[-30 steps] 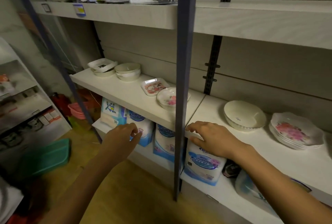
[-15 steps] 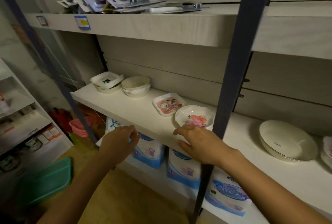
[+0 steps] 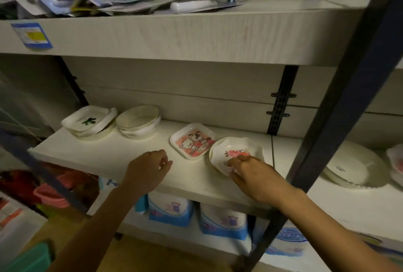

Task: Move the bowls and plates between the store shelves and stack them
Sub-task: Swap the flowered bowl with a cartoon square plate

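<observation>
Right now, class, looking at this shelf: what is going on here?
A person is at a store shelf. The right hand curls its fingers over the near rim of the flowered bowl, which is beside a square cartoon plate. The left hand hovers loosely curled over the shelf's front, holding nothing. Square dishes and round bowls stand stacked at the far left.
</observation>
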Demonstrator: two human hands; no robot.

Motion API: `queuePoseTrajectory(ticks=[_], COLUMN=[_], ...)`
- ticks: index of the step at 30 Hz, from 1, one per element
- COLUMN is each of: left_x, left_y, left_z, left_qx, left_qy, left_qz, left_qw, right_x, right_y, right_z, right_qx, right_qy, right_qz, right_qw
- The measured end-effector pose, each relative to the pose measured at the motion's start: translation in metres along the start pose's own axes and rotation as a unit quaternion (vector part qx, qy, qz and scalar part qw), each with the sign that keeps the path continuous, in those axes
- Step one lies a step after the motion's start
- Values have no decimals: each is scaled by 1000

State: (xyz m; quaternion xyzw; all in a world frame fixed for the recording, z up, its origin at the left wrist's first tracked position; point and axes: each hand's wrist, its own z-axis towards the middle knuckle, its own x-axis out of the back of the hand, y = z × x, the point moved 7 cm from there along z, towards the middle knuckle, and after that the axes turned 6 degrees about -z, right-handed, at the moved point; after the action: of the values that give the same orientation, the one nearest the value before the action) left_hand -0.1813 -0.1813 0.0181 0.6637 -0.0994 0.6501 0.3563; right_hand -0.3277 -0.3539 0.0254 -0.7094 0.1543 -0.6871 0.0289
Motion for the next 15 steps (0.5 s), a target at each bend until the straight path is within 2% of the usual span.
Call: queuePoseTrajectory(ticks=[6,11,15], left_x=[-5,-1,-7], left_y=[-22,-56,-74], left_z=[57,94,109], left_qx=[-54,-100,-127], left_qy=[-53,-83,-113], left_qz=[-17,-32,-35], left_qw=[997,991,985], right_x=[-7,-18,-24], right_y=[26,42,43], right_z=[15,16,15], right_qx=[-177,-322,-398], right_qy=[3,20,46], right_qz=[11,7,17], right_qw=[984,947,916])
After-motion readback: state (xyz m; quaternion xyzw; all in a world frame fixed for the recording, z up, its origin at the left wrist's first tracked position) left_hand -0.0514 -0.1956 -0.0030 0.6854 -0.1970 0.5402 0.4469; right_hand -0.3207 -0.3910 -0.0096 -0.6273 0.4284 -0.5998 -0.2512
